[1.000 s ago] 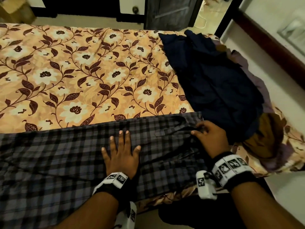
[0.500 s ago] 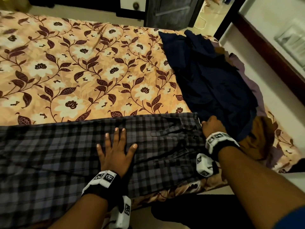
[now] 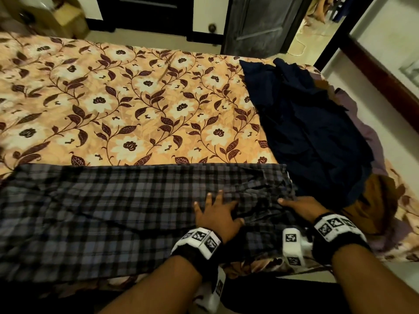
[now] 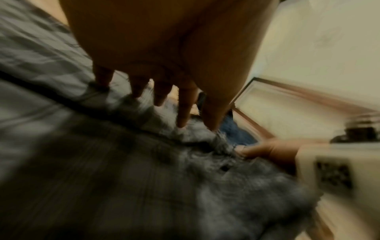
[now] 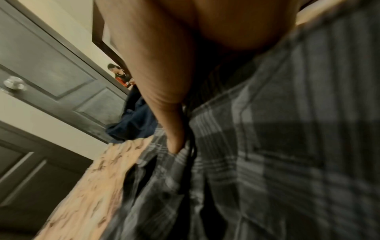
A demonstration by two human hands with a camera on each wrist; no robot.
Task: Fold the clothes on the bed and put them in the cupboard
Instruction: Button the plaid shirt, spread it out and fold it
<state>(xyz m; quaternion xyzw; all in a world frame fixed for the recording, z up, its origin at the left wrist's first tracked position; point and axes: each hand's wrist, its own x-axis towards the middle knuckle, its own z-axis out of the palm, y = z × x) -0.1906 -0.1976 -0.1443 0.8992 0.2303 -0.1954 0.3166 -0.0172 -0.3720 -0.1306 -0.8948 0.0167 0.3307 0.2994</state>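
**Hands bunch up at the waist end of the checked garment**

Hands first: vs half a sec ago, our left hand [image 3: 216, 215] has slid right along the grey-and-black checked cotton garment [image 3: 113, 214], fingers spread and flat, w/ cloth wrinkling ahead of it. Our right hand [image 3: 301, 207] has dropped back to the near right corner, thumb out; the other fingers — can't tell. We read this as smoothing before the first fold; nothing folded yet.

Garment lies across the near edge of the orange floral bedsheet [image 3: 136, 105]. Dark navy crumpled clothes pile [image 3: 306, 132] waits just beside, on the right.

Containers: no cupboard interior in view, so contents unknown.
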